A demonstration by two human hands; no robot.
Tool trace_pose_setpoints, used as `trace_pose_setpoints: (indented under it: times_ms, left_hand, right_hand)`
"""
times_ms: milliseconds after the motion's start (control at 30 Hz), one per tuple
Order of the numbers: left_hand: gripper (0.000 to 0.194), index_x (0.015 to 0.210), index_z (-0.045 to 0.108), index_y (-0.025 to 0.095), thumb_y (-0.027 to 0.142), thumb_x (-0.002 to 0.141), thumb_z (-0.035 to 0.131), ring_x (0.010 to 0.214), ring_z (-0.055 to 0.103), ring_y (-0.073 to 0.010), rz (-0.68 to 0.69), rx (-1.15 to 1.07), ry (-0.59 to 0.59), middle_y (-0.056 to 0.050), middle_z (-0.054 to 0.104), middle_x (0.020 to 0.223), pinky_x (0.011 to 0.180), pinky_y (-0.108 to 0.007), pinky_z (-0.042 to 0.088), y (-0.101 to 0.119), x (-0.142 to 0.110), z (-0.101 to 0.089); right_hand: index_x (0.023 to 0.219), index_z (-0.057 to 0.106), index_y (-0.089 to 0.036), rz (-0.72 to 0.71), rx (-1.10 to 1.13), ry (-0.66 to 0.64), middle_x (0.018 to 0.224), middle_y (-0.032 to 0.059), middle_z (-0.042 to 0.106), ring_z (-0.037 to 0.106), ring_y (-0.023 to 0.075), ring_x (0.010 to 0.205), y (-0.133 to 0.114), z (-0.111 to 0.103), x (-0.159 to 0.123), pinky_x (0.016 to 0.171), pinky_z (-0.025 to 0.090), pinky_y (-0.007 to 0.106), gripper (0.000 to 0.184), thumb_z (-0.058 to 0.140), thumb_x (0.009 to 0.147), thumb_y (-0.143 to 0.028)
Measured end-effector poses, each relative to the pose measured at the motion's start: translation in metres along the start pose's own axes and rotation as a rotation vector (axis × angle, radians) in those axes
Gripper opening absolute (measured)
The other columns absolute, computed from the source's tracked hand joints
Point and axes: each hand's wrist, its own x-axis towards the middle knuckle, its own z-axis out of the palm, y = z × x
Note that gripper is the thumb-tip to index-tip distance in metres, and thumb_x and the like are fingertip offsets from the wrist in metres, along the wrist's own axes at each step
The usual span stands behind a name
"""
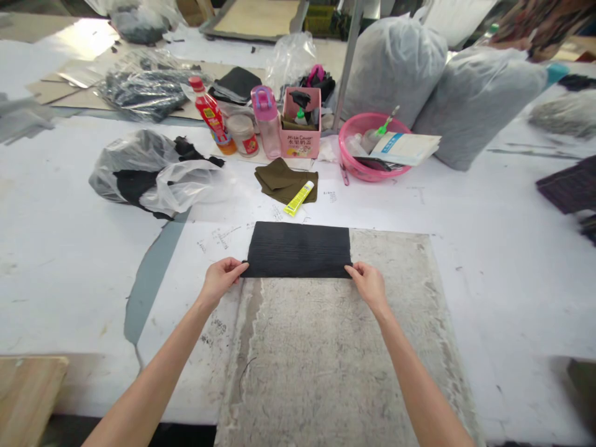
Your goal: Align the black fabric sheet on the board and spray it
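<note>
A rectangular piece of black fabric (300, 250) lies flat across the far end of a worn grey board (335, 354). My left hand (220, 279) pinches its near left corner between thumb and fingers. At the near right corner, my right hand (369, 284) pinches the cloth the same way. The near edge runs straight between both hands. Just beyond the fabric, a yellow tube (298, 198) rests on folded olive-brown cloth pieces (274, 177).
Behind stand a red-capped bottle (212, 118), a jar (243, 135), a pink-lidded bottle (267, 124), a pink box (300, 139) and a pink basin (347, 155). Bulging plastic sacks (395, 68) sit at the back right. A plastic bag with black cloth (153, 177) lies left.
</note>
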Motion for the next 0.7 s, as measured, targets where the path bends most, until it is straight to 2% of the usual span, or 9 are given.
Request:
trace_pose_setpoints:
  times_ms: [300, 533, 700]
  left_hand:
    - [0.044, 0.067, 0.06, 0.015, 0.056, 0.058, 0.073, 0.042, 0.039, -0.0079, -0.034, -0.007, -0.005, 0.003, 0.051, 0.046, 0.042, -0.02, 0.025, 0.0, 0.007, 0.004]
    - [0.04, 0.065, 0.058, 0.015, 0.052, 0.059, 0.073, 0.041, 0.038, -0.0069, -0.03, -0.029, 0.008, 0.004, 0.05, 0.045, 0.041, -0.019, 0.024, -0.002, 0.011, 0.007]
    - [0.042, 0.067, 0.057, 0.015, 0.053, 0.06, 0.074, 0.04, 0.038, -0.0064, -0.055, -0.082, -0.007, 0.004, 0.049, 0.046, 0.04, -0.018, 0.024, -0.002, 0.009, 0.006]
  right_hand:
    - [0.06, 0.058, -0.021, -0.002, -0.038, -0.008, 0.054, 0.0033, 0.057, 0.046, 0.0154, 0.051, 0.007, 0.002, 0.005, 0.052, 0.027, 0.028, 0.06, 0.039, 0.076, -0.076]
    - [0.062, 0.057, -0.022, 0.016, -0.098, -0.038, 0.056, 0.0024, 0.057, 0.047, 0.0161, 0.053, 0.009, 0.002, 0.007, 0.053, 0.025, 0.028, 0.058, 0.039, 0.076, -0.075]
    - [0.061, 0.055, -0.022, 0.02, -0.054, -0.056, 0.052, 0.001, 0.054, 0.046, 0.0156, 0.051, 0.015, 0.003, 0.009, 0.052, 0.025, 0.028, 0.054, 0.042, 0.077, -0.072]
